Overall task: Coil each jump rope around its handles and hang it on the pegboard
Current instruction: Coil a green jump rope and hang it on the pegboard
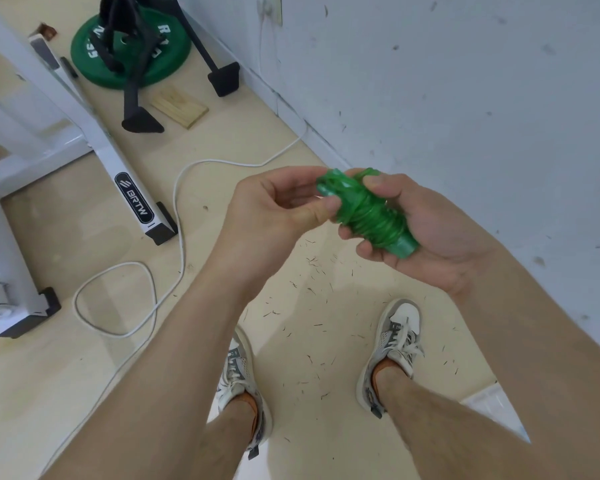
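A green jump rope (368,213) is wound in many tight turns round its green handles, forming a thick bundle held at chest height over the floor. My right hand (420,230) holds the bundle from below and behind, thumb on top and fingers curled under it. One handle end pokes out at the lower right. My left hand (274,209) pinches the rope's loose end at the bundle's upper left tip. No pegboard is in view.
A white wall (465,98) rises close on the right. A white machine frame (94,133) stands at left, with a white cable (177,216) looping across the beige floor. A green weight plate (132,46), black stand legs and a wooden block lie beyond. My shoes are below.
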A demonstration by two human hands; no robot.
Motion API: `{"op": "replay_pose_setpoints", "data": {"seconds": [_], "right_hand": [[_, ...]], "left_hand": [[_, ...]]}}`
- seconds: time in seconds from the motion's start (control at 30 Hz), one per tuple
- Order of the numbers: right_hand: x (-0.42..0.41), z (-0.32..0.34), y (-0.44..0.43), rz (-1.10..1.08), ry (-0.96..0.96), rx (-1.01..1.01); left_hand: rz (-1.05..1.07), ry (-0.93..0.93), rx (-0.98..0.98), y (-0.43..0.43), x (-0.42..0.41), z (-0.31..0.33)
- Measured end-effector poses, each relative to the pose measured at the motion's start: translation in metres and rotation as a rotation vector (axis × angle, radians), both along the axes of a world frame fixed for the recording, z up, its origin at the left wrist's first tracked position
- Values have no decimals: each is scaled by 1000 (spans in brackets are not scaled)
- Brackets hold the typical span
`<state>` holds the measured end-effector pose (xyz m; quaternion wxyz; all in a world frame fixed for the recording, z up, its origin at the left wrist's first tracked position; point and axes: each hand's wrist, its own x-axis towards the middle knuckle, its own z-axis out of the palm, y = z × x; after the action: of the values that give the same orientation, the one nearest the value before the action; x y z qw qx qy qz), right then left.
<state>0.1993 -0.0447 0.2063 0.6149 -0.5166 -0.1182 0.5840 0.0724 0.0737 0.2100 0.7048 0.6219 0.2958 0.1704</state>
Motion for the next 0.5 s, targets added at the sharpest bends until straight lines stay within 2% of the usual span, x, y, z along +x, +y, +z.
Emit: {"op": "replay_pose_setpoints", "data": {"seconds": [0.17, 0.37, 0.5], "right_hand": [[-2, 2, 0, -7, -45, 15], [-9, 2, 1, 42, -100, 25], [-12, 1, 4, -27, -135, 21]], "left_hand": [[-8, 15, 68, -4, 1, 1], [-132, -42, -130, 9, -5, 4], [-108, -62, -135, 14, -6, 3]]}}
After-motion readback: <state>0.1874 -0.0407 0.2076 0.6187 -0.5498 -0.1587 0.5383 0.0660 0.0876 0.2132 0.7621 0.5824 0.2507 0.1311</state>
